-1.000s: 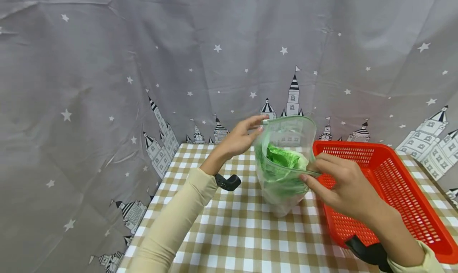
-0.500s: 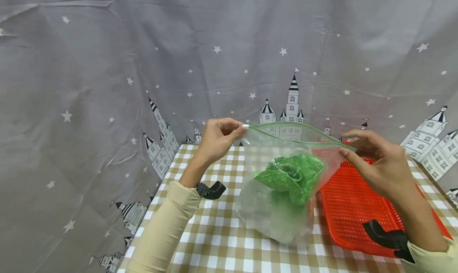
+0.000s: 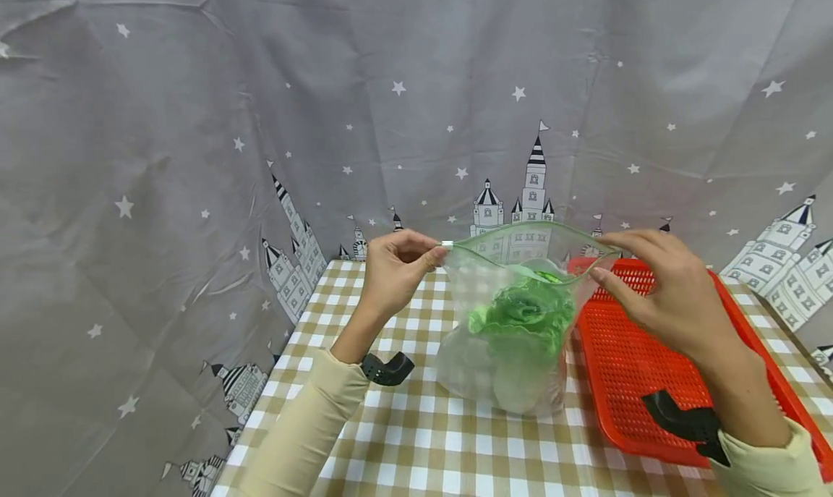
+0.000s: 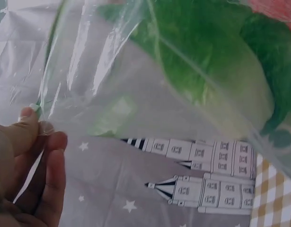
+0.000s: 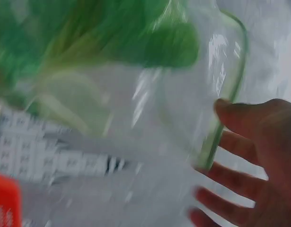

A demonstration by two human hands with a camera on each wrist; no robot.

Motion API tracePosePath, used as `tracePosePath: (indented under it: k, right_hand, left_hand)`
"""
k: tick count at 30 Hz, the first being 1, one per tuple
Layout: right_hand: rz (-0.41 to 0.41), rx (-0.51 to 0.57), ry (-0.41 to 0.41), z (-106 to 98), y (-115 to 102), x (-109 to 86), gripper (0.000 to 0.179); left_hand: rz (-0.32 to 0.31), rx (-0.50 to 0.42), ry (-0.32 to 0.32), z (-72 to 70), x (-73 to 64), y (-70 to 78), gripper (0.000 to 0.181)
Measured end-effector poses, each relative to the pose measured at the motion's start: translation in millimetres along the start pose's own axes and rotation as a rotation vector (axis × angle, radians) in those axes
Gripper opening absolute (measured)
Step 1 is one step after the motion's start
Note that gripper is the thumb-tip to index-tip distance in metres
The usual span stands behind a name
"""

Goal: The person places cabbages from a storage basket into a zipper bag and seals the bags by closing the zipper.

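Note:
A clear slider zip bag [image 3: 465, 316] hangs upright between my two hands, with a green zip line along its mouth. The mouth gapes in the middle. Inside sits a leafy green vegetable [image 3: 530, 309] with a pale base, like a cabbage or lettuce. My left hand [image 3: 393, 273] pinches the left top corner between thumb and fingers, right at the white slider [image 3: 447, 244]. At the opposite corner my right hand [image 3: 673, 287] holds the zip edge between thumb and fingers. In the right wrist view, the thumb [image 5: 233, 113] lies on the green rim and other fingers spread behind.
Right of the bag, partly behind my right forearm, stands a red plastic basket [image 3: 641, 381] with perforated walls. A brown-and-white checked cloth [image 3: 403, 453] covers the table. Behind it hangs a grey curtain [image 3: 325, 106] printed with stars and castles.
Both hands have drawn apart, my left one moving to the bag's slider corner. The wide-open mouth was stretched nearly flat, then slackened a little as my right hand came back leftward.

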State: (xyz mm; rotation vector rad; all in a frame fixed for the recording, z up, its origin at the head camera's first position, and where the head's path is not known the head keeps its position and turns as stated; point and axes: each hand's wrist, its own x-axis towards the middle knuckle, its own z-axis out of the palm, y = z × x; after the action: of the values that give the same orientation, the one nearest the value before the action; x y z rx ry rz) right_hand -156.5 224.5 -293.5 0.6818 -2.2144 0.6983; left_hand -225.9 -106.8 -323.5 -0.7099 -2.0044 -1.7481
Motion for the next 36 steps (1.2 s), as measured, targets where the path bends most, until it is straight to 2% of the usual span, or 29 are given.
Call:
tracePosePath:
  k: [4,7,11,15,18,23,29,36]
  right_hand:
    - [-0.156,0.061,0.002,22,-35,29.8,0.041]
    - [-0.208,0.075,-0.06,45,-59,46.4,0.043]
    - [-0.152,0.098,-0.13,72,-75,61.2,0.035]
    - [-0.063,0.222,-0.104,87,-75,65.0,0.013]
    - [-0.067,0.258,-0.107,90,-73,64.3,0.006]
    - [-0.104,0.228,-0.18,87,-68,62.7,0.002]
    - [-0.064,0.214,-0.184,76,-53,54.2,0.006]
    - [-0.055,0.186,-0.19,65,-39,47.0,0.007]
  left_hand:
    - [0.031,-0.073,0.029,10.2,-1.8,1.4,0.009]
    - [0.068,-0.117,0.04,18.2,-3.9,3.0,0.007]
    - [0.12,-0.157,0.029,27.5,-7.7,4.2,0.005]
    - [0.13,-0.205,0.028,32.9,-11.2,1.4,0.005]
    - [0.121,-0.238,0.026,32.7,-13.3,-1.8,0.008]
    - [0.114,-0.221,0.036,26.4,-14.4,-1.8,0.018]
    - [0.104,-0.175,0.054,18.6,-12.7,-0.4,0.014]
    - [0.132,-0.149,0.072,12.0,-10.3,-4.6,0.01]
